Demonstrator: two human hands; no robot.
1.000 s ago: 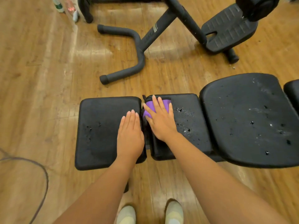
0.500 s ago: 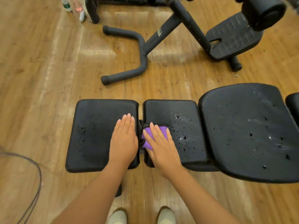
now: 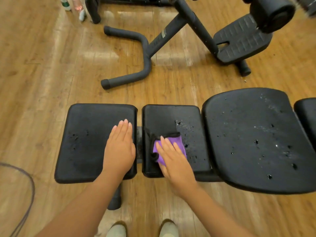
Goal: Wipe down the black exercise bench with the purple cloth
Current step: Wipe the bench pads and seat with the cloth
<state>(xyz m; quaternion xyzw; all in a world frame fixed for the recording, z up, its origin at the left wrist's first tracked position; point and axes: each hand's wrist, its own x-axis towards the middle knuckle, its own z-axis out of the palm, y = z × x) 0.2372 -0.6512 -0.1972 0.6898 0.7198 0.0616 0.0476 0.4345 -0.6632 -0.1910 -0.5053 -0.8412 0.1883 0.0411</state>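
Wooden flooring (image 3: 51, 74) fills the head view, and the black bench (image 3: 248, 139) crosses it from nine o'clock to three o'clock in separate padded sections. The left hand (image 3: 119, 149) lies flat on the left pad (image 3: 89, 142), fingers together and holding nothing, probably to brace the body and steady the bench during wiping. The right hand (image 3: 176, 161) presses flat on the purple cloth (image 3: 171, 146), fingers slightly spread, pinning it to the middle pad (image 3: 172, 120) near its six o'clock edge so the palm's weight drives the cloth. A dark strip around the cloth could be its hem or a strap; I cannot tell. Pale flecks and droplets remain toward three o'clock on the middle pad and across the large seat pad (image 3: 256, 117), so that area looks unwiped. Another black exercise frame (image 3: 148, 47) stands at twelve o'clock.
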